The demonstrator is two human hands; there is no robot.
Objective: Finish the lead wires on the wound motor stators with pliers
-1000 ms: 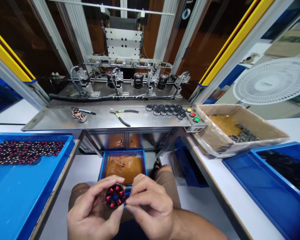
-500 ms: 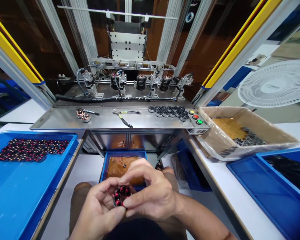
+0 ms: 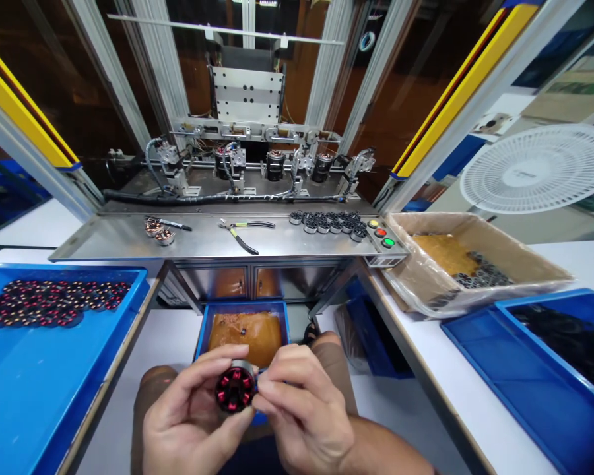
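Observation:
My left hand is wrapped round a motor stator, a dark ring with red wire coils inside and a grey outer rim. The stator's open face is turned toward me, above my lap. At its right edge, my right hand is closed in a pinch, thumb against forefinger. What sits between those fingertips is too small to make out. Below and beyond my hands, a blue bin holds a brown sheet with small wire scraps on it.
Wound stators fill part of a blue tray at left. On the steel ledge lie cutting pliers, a pen, copper-wound stators and several dark cores. Buttons, a lined carton and a blue crate stand right.
The stator has turned to face me more squarely. My right hand has drawn back from across it to its right edge, and its fingers are now pinched. The view has shifted slightly.

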